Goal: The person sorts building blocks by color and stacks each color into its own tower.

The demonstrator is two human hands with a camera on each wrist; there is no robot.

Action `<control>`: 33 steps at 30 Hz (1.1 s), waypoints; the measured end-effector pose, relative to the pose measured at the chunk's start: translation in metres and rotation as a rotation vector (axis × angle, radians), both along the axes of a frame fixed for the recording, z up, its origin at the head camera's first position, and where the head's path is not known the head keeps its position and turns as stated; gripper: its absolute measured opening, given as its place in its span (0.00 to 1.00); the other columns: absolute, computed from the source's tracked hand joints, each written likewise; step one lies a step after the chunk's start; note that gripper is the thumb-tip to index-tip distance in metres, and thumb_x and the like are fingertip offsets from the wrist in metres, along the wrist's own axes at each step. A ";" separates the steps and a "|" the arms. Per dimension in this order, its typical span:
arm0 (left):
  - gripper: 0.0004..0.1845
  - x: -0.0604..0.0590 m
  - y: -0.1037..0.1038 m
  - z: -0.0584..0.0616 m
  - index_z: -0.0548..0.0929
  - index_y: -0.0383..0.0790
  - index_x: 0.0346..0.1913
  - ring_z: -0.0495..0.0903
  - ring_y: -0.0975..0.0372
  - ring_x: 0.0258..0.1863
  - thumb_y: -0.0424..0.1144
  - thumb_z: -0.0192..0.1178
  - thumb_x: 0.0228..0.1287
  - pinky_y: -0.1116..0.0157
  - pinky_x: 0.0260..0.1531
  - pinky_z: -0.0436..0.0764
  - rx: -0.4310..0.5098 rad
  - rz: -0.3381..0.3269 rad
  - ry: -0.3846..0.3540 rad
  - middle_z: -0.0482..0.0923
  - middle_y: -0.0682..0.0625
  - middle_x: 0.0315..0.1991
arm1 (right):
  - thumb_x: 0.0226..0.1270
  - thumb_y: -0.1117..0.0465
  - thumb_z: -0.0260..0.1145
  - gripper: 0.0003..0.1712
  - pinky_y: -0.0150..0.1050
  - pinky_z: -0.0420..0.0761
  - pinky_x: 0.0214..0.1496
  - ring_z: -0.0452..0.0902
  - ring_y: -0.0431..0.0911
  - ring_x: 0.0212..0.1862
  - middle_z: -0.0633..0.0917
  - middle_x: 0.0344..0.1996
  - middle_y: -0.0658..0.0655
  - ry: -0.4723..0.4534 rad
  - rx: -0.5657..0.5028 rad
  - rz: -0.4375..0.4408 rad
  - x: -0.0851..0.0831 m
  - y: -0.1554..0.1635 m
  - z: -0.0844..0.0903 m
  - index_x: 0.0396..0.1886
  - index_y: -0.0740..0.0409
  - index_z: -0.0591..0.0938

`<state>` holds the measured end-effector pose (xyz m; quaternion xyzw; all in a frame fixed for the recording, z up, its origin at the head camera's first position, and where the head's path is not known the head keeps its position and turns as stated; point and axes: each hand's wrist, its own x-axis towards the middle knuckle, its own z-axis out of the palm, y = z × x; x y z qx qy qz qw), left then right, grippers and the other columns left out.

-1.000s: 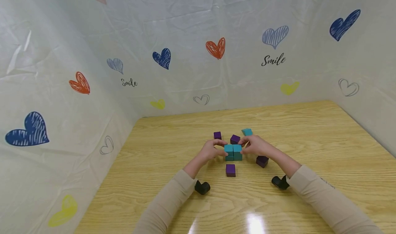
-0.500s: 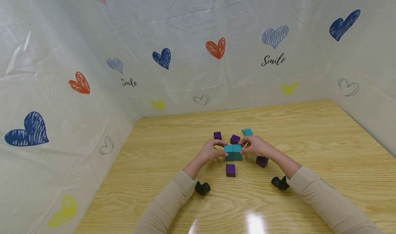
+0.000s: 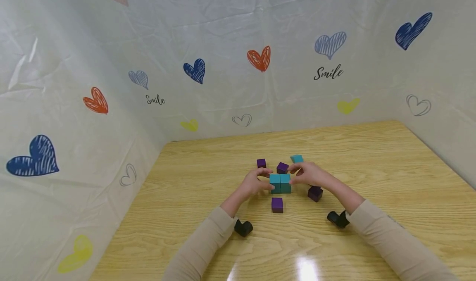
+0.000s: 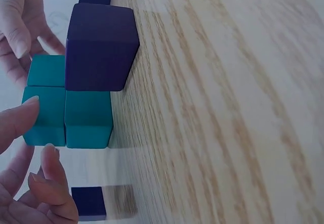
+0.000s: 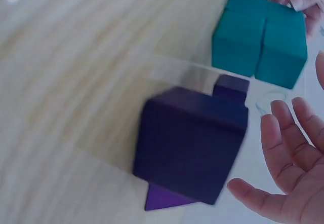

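Note:
Teal blocks [image 3: 285, 183] stand pressed together two wide and two high in the middle of the table. My left hand [image 3: 253, 184] pinches the upper block at their left end, thumb on its near face and a finger behind. In the left wrist view, that thumb rests on the upper teal block [image 4: 44, 122], directly over a lower one [image 4: 88, 120]. At the right end, my right hand [image 3: 308, 175] has its thumb and fingers spread beside the stack. In the right wrist view, its fingers [image 5: 283, 143] are apart from the teal blocks [image 5: 281, 51].
A purple block [image 3: 277, 205] sits in front of the stack, another [image 3: 315, 194] under the right wrist. Two more purple blocks [image 3: 261, 163] [image 3: 282, 167] lie behind, with a sloped teal block [image 3: 297, 158] farther back. A printed sheet [image 3: 223, 91] hangs behind the table [image 3: 208, 157].
The upper left teal block has come into line with the one below it. My right fingers have eased slightly away from the stack; the left hand stays in place.

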<state>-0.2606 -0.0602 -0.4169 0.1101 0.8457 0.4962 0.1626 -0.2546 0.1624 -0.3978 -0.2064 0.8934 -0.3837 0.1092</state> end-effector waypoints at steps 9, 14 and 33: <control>0.26 -0.001 -0.005 -0.001 0.75 0.40 0.56 0.74 0.58 0.37 0.35 0.67 0.52 0.66 0.33 0.73 0.010 0.001 0.005 0.75 0.46 0.50 | 0.62 0.59 0.63 0.26 0.45 0.76 0.40 0.74 0.58 0.44 0.79 0.43 0.69 0.103 0.040 -0.206 -0.021 0.020 0.012 0.53 0.74 0.73; 0.23 -0.002 -0.007 -0.003 0.76 0.39 0.54 0.72 0.59 0.35 0.36 0.67 0.53 0.68 0.28 0.70 0.033 0.008 -0.004 0.76 0.45 0.49 | 0.63 0.57 0.61 0.26 0.50 0.75 0.44 0.74 0.61 0.46 0.78 0.45 0.71 0.137 0.121 -0.258 -0.038 0.025 0.005 0.52 0.76 0.73; 0.23 0.002 -0.011 0.000 0.76 0.37 0.55 0.76 0.62 0.32 0.38 0.65 0.55 0.60 0.34 0.77 0.066 0.008 -0.003 0.76 0.46 0.47 | 0.59 0.49 0.63 0.19 0.43 0.69 0.31 0.73 0.47 0.28 0.83 0.31 0.58 0.200 0.455 -0.136 -0.076 0.017 -0.017 0.40 0.60 0.82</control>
